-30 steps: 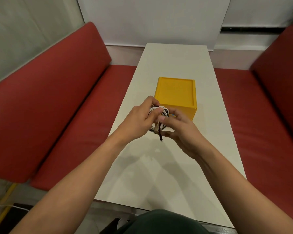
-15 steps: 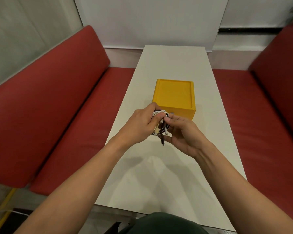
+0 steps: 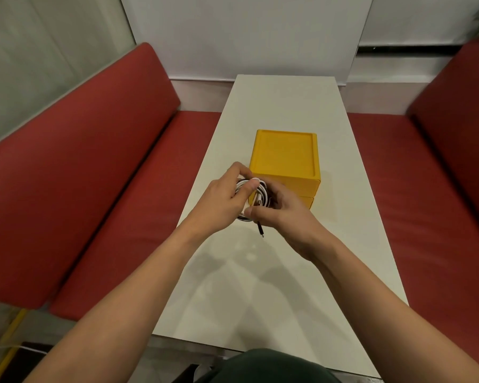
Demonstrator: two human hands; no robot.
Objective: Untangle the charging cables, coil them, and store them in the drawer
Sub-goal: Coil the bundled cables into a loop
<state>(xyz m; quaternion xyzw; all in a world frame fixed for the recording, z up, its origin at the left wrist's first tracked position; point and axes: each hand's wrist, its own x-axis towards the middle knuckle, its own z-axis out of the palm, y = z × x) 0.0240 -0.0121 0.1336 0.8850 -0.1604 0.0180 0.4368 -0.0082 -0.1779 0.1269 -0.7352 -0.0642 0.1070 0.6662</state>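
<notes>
A coiled bundle of white and black charging cables (image 3: 261,195) is held between both hands, just in front of the yellow drawer box (image 3: 285,154) on the white table (image 3: 260,272). My left hand (image 3: 221,201) grips the left side of the coil, thumb over the white loops. My right hand (image 3: 281,214) pinches its right and lower side. A dark plug end (image 3: 260,230) hangs below the coil. The box's drawer front faces me, partly hidden by my hands; whether it stands open I cannot tell.
Red padded benches run along the table, one on the left (image 3: 80,189) and one on the right (image 3: 440,189). A white wall stands behind the table's far end. My dark-clothed lap (image 3: 263,367) shows at the table's near edge.
Both hands have carried the coil a little further toward the yellow box and tightened round it. The hanging plug stays below my right thumb.
</notes>
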